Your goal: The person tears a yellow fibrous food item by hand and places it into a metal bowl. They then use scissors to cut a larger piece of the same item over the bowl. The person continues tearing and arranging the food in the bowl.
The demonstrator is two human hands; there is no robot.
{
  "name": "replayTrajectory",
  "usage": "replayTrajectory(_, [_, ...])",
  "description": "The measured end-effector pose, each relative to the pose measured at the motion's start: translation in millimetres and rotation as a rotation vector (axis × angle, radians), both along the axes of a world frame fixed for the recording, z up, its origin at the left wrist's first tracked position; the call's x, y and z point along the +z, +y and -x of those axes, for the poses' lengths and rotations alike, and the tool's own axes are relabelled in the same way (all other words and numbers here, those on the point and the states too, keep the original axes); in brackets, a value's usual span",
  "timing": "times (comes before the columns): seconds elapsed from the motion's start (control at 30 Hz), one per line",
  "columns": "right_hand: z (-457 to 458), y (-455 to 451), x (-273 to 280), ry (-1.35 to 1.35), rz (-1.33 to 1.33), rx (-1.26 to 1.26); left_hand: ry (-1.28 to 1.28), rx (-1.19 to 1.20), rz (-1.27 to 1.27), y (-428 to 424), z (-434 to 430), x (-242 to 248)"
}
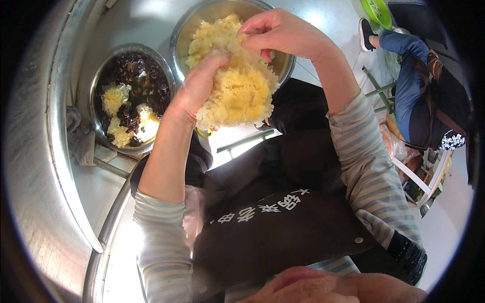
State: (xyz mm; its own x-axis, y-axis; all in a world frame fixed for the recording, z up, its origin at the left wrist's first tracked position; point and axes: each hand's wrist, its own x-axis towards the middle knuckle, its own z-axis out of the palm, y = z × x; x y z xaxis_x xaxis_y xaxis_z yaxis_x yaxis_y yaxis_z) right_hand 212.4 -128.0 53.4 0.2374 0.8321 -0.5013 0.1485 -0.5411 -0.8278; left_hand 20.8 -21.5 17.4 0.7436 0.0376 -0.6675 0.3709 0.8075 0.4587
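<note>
A large pale-yellow, ruffled snow fungus (242,94) is in my left hand (201,81), its thumb on top and the other fingers hidden beneath. My right hand (271,36) pinches the upper edge of the same fungus between thumb and fingers. Both hands are over the near part of a wide metal bowl (176,41), where more yellow fungus (216,34) lies. To the left stands a smaller metal bowl (94,81) with dark, wet pieces that look like black fungus (136,72) and several pale-yellow clumps (114,99) on top.
A large curved metal surface (41,151) rises at the far left, with a grey cloth (83,147) and a pipe beside it. At the right, another person in blue trousers (403,75) sits near a green basin (377,11), a green-legged stool and a white-framed rack (416,180) holding bags.
</note>
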Motion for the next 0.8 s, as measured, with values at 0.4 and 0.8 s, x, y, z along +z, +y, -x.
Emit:
replayTrajectory(0.4, [-7.7, -2.1, -23.8, -0.150, -0.024, -0.014, -0.021, -0.010, 0.007, -1.1, -2.0, -12.5])
replayTrajectory(0.8, [14.8, -2.0, -13.5, -0.123, 0.075, 0.288, -0.029, -0.038, -0.093, 2.0, -9.0, -10.7])
